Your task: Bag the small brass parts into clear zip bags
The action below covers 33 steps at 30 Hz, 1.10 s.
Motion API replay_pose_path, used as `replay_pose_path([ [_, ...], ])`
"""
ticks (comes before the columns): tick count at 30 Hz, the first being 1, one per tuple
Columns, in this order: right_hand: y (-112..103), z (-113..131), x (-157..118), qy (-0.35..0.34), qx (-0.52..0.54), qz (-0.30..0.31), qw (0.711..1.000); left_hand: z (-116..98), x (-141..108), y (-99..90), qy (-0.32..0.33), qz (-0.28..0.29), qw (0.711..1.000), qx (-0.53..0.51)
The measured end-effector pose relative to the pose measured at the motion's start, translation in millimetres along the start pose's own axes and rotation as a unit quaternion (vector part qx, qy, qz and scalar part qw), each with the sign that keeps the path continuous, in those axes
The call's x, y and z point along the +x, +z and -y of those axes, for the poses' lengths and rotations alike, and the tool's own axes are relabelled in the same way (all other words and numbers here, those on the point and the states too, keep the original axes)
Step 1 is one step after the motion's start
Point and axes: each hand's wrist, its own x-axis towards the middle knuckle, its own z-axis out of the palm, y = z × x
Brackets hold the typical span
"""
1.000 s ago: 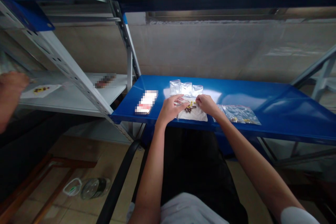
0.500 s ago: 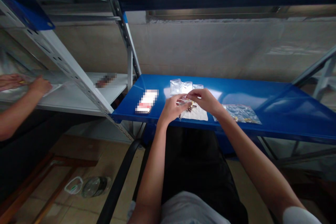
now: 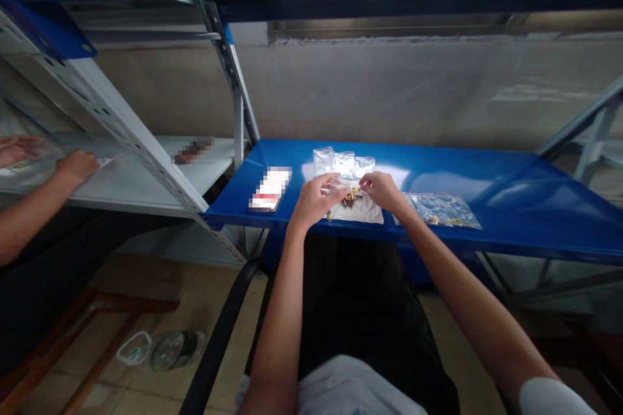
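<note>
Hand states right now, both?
Left hand: half-closed over the white sheet; cannot tell if holding anything.
Right hand: fingers pinched; cannot tell if holding anything.

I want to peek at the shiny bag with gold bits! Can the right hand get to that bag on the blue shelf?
Probably yes. The right hand is just beside the clear plastic bag on the blue metal shelf, and I can see nothing between them blocking the way.

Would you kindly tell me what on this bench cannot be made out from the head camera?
Head view, small parts: too small to identify, and the left hand and right hand hide some.
Head view, packet: its print is blurred out.
Head view, pouch: contents too small, with glare on the plastic.
Head view, co-worker's hand: cut off by the left edge.
</note>
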Motion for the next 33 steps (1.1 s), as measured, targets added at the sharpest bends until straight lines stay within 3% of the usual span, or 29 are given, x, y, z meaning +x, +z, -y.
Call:
replay_pose_path([
  [6,10.3,-2.4,1.2,-0.009,-0.033,0.022,0.999,0.6,0.4,0.7,0.0,0.003,1.0,-0.003],
  [14,7.1,-3.5,0.9,-0.011,-0.041,0.021,0.999,-0.5,0.4,0.2,-0.015,-0.012,1.0,-0.012],
  [19,-14.4,8.6,0.3,-0.004,0.102,-0.009,0.995,-1.6,0.7,2.8,-0.023,-0.04,0.999,-0.022],
  [24,-42.4,40.8,-7.8,-0.078,0.318,-0.026,0.944,-9.1,1.1,5.1,-0.04,-0.062,0.997,-0.027],
  [28,-50.5,56.3,-14.1,-0.095,0.325,-0.019,0.941,-13.6,0.6,6.1,-0.038,-0.055,0.997,-0.035],
  [33,-51.6,54.0,-15.2,-0.114,0.319,0.03,0.94,-14.7,0.0,6.7,-0.024,-0.039,0.998,-0.041],
])
